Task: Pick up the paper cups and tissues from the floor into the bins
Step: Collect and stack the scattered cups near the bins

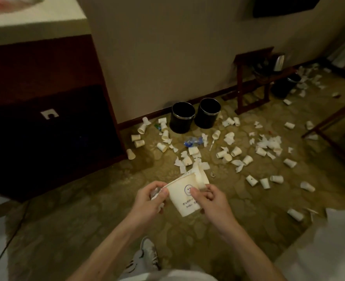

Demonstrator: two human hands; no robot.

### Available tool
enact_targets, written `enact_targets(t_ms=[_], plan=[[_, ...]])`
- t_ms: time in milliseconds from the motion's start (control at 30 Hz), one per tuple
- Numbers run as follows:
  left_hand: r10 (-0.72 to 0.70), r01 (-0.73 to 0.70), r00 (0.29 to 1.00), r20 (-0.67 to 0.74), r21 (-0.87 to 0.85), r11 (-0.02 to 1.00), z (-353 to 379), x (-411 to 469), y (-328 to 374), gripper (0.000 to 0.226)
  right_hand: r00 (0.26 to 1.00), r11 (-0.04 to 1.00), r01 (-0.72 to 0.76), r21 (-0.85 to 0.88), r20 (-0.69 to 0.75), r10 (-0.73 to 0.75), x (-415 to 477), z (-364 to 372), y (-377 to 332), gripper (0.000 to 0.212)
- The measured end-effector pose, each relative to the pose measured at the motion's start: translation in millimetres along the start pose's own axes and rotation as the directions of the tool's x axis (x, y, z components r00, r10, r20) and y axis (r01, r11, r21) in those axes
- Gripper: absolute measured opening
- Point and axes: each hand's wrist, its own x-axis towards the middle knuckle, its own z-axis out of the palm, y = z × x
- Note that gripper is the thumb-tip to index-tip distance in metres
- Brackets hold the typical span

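A white paper cup [182, 196] with a blue smiley print is held between both hands, waist high over the carpet. My left hand [150, 199] grips its rim side and also clutches crumpled tissue [155, 194]. My right hand [211, 200] pinches the cup's wall, and more nested cups [201, 179] stick out behind it. Two black bins [182, 117] [207, 113] stand open by the wall ahead. Several paper cups [236, 151] and torn tissues [268, 144] litter the floor around them.
A dark wooden cabinet [46, 128] fills the left. A wooden stand [250, 82] and a third black bin [285, 86] sit at the back right, with a kettle [279, 62] nearby. A blue crushed plastic bottle [193, 141] lies among the litter. My shoe [148, 254] is below.
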Motion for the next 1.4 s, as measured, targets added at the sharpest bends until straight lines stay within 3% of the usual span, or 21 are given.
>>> enact_targets(t_ms=[133,333,500,700,800,1067,1267,1400], plan=[[-0.044,0.04,0.994,0.104,0.044,0.998,14,68,32,0.013,0.995,0.995,-0.06,0.076,-0.081,0.066,55,-18,-23,0.03],[-0.112,0.094,0.984,0.14,0.134,0.986,36,174,69,0.011,0.978,0.979,-0.116,0.167,-0.155,0.142,147,-39,-46,0.047],[-0.164,0.144,0.98,0.113,0.168,0.975,61,274,101,0.016,0.982,0.975,-0.125,0.186,-0.118,0.148,257,-69,-77,0.035],[-0.225,0.225,0.974,-0.015,0.083,0.971,98,387,153,0.023,0.983,0.981,-0.164,0.107,-0.071,0.172,388,-111,-135,0.022],[-0.294,0.293,0.954,-0.061,-0.026,0.956,104,435,171,0.021,0.982,0.981,-0.178,0.072,-0.053,0.182,446,-125,-161,0.028],[-0.485,0.465,0.869,-0.098,-0.17,0.869,92,546,179,0.029,0.966,0.967,-0.254,0.029,-0.05,0.255,562,-120,-177,0.029],[-0.591,0.589,0.787,-0.176,-0.069,0.805,67,696,154,0.027,0.898,0.917,-0.38,0.125,-0.187,0.397,656,-95,-149,0.028],[-0.591,0.601,0.79,-0.165,0.013,0.8,67,816,118,0.02,0.819,0.854,-0.479,0.203,-0.247,0.518,747,-89,-117,0.03]])
